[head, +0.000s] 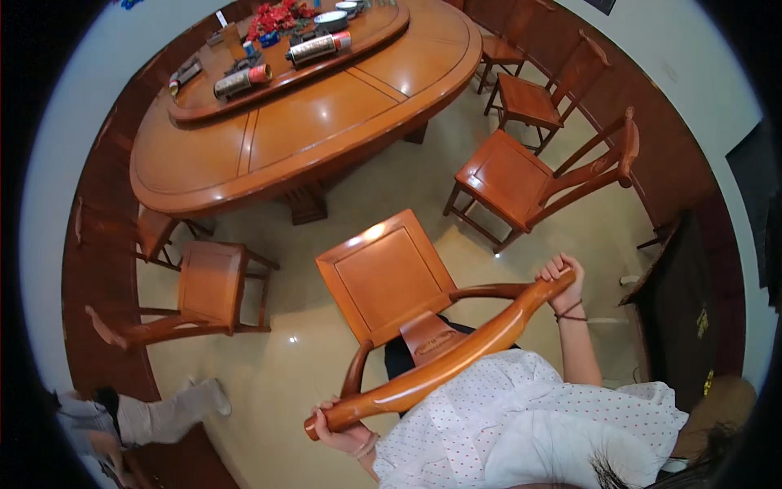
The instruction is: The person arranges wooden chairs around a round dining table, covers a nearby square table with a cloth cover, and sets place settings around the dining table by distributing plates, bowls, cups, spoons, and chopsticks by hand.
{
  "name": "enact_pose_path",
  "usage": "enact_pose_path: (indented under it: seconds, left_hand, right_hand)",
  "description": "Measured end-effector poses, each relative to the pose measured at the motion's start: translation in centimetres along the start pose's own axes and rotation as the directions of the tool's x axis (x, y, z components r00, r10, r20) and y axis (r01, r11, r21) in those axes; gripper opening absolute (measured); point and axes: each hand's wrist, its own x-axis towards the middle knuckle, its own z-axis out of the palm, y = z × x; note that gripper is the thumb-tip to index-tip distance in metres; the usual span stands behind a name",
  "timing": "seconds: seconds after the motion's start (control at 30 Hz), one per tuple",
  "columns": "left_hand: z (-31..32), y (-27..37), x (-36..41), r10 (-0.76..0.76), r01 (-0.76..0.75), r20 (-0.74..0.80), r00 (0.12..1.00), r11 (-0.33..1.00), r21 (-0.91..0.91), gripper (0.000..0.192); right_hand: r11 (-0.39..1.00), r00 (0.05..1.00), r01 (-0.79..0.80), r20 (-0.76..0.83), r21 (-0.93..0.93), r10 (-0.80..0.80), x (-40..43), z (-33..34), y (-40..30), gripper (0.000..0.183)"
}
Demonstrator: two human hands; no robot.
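Note:
A wooden chair (386, 278) stands right in front of me, its seat towards the round table and its back towards my body. My left hand (335, 428), with a bracelet at the wrist, grips the left end of the curved top rail. The rail's right end is in the grip of my right hand (562, 281), which has a dark cord bracelet. Below the rail shows the carved back splat (431, 342). Ahead is the large round wooden table (324, 116) with a raised turntable (379, 36), which bears gas canisters (242, 81), red flowers (275, 18) and stacked dishes (331, 21).
A wooden chair (211, 281) stands at left, another (507, 177) at right, with more along the table's sides. At the lower left is a person (165, 419) in light trousers. A dark draped object (678, 318) is by the right wall.

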Motion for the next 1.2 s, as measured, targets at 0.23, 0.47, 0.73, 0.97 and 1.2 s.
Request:
enact_pose_path:
  seconds: [0.23, 0.47, 0.73, 0.97, 1.2]
  left_hand:
    - [5.4, -1.8, -2.8, 0.255, -0.228, -0.136, 0.957, 0.956, 0.186, 0.035]
    - [7.3, -12.7, -7.6, 0.055, -0.063, 0.038, 0.998, 0.593, 0.802, 0.040]
    - [2.9, -28.2, -1.3, -0.925, -0.857, 0.301, 0.230, -0.046, 0.513, 0.040]
    - [15.3, -41.8, -18.3, -0.975, -0.966, 0.133, -0.178, 0.199, 0.163, 0.036]
    - [23.7, -55.2, -29.0, -0.946, -0.944, -0.001, -0.325, 0.324, 0.064, 0.046]
  right_hand:
    - [0.975, 0.987, 0.006, -0.155, -0.220, -0.041, 0.0, -0.8, -0.6, 0.028]
    - [0.715, 0.932, -0.336, -0.323, -0.613, 0.161, -4.7, -13.8, -3.8, 0.022]
    - [0.613, 0.871, -0.317, -0.477, -0.724, -0.113, -14.3, -26.3, -5.5, 0.025]
    - [0.960, 0.403, -0.026, -0.882, -0.280, -0.246, -22.5, -37.9, -10.2, 0.019]
    - [0.985, 0.372, 0.172, -0.926, 0.008, -0.058, -20.1, -40.1, -6.8, 0.033]
